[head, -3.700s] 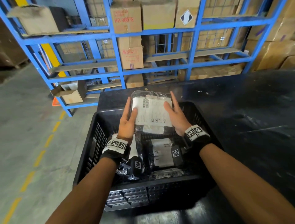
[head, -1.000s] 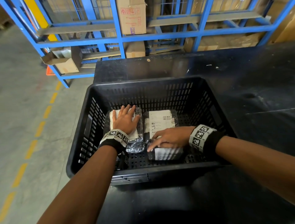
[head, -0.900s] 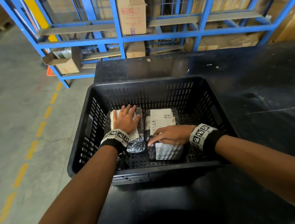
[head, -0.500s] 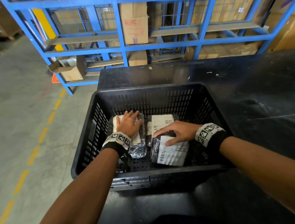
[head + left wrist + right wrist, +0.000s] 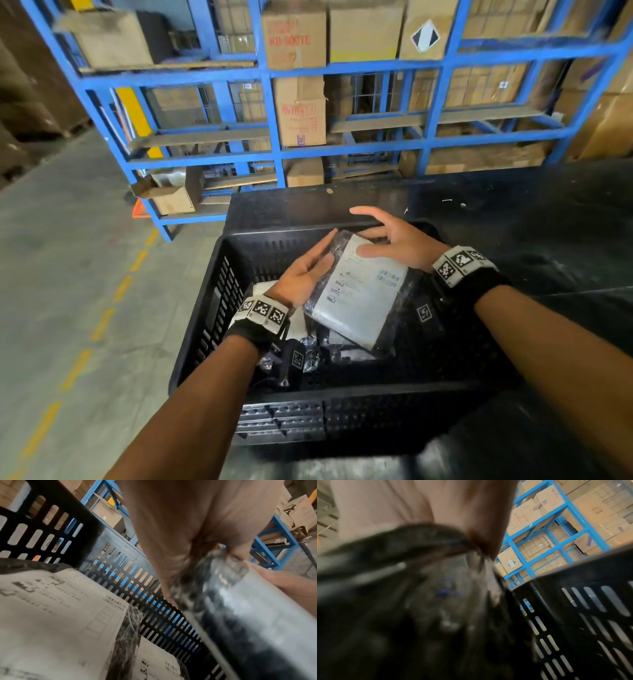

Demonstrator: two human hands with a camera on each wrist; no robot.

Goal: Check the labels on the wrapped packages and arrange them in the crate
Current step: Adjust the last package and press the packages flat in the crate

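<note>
**Labelled package held over the crate**

Here, a wrapped package [image 5: 356, 291] is held tilted above the black crate [image 5: 212, 308], its white label [image 5: 363, 284] facing up. The left hand [image 5: 305, 274] supports its edge at 9 o'clock with straight fingers pressed together along the side. The right hand [image 5: 394, 240] sits at the package's 12 o'clock corner, fingers spread, thumb lying on the label; whether the fingers close under the wrap cannot be told. Two more labelled packages [image 5: 56, 615] lie flat on the crate floor below, side by side, seen in the left wrist view. The crate stands on a dark table [image 5: 548, 240]. Blue shelving [image 5: 435, 102] with cardboard boxes [image 5: 298, 109] rises at 12 o'clock, beyond the table.
</note>
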